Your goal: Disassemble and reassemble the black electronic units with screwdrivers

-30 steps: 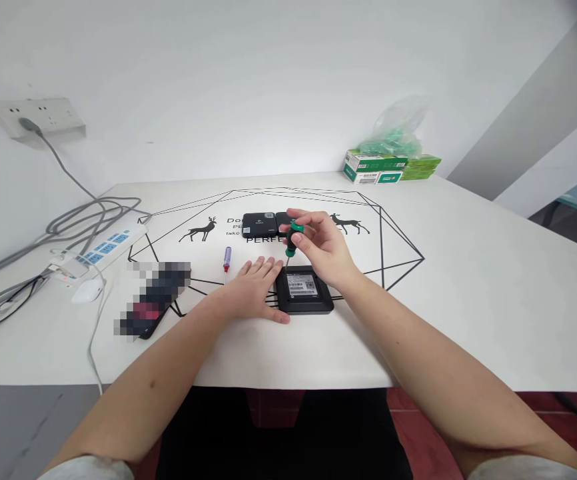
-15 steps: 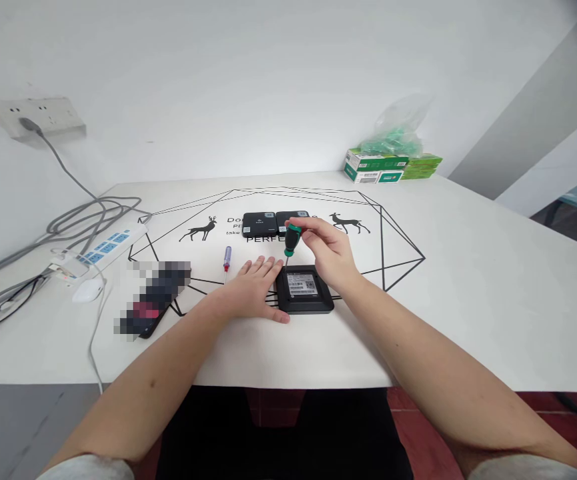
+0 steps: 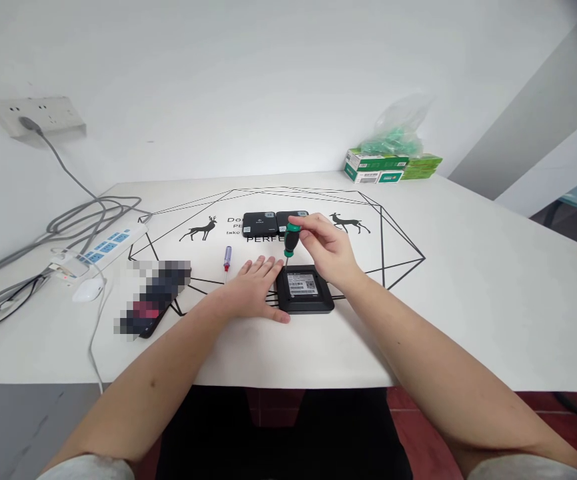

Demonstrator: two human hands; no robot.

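Note:
My right hand (image 3: 329,248) grips a green and black screwdriver (image 3: 292,240) near the top of its handle. The shaft points down, its tip at the far left corner of a flat black box (image 3: 304,305). That box lies on the table with a printed white label (image 3: 302,285) facing up. My left hand (image 3: 258,290) rests with fingers spread along the box's left side, fingertips and thumb at its edge. Beyond the screwdriver sit two smaller black boxes (image 3: 259,225) side by side, the right one partly covered by my right hand.
A purple-handled screwdriver (image 3: 227,257) lies left of my left hand, its tip hidden. Farther left are a blurred-out phone (image 3: 153,303), a white mouse-like object (image 3: 88,289), a power strip (image 3: 108,250) and grey cables (image 3: 96,213). Green and white boxes (image 3: 376,167) under a plastic bag stand at the back right.
The screwdriver's handle and my right hand have shifted very slightly. My left hand and the black box are where they were.

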